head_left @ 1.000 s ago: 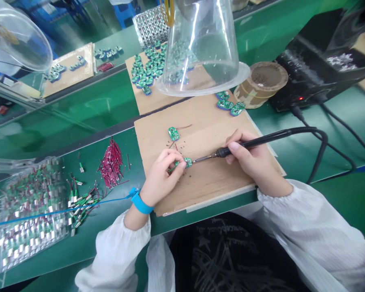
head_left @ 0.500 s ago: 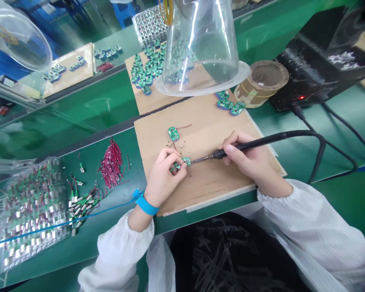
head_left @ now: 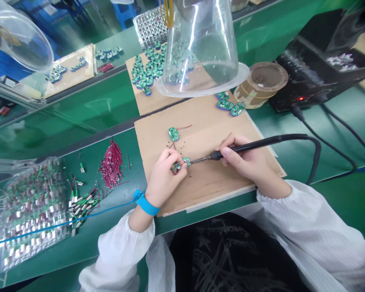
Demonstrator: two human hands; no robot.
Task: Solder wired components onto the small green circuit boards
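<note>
On the brown board, my left hand (head_left: 164, 174), wearing a blue wrist strap (head_left: 147, 204), is closed with its fingertips on a small green circuit board (head_left: 187, 161). Fingers cover part of that circuit board, and a thin reddish wire (head_left: 174, 144) sticks up just beyond them. My right hand (head_left: 241, 156) is wrapped round the black handle of a soldering iron (head_left: 220, 154). Its metal tip reaches the right edge of the held circuit board; whether it touches a joint is too small to tell. Farther back lies another green circuit board (head_left: 173, 134) with a thin wire.
A clear funnel-shaped hood (head_left: 202, 52) hangs over the brown board (head_left: 213, 178). Left lie red wires (head_left: 111, 162), small metal-ended parts (head_left: 83, 205) and a bagged batch (head_left: 33, 215). Several circuit boards (head_left: 149, 67), a round pot (head_left: 261, 83) and a black machine (head_left: 310, 61) stand behind.
My right hand and the soldering iron's handle have shifted slightly left and down, and its cable sits a little lower. My left hand keeps its hold on the circuit board.
</note>
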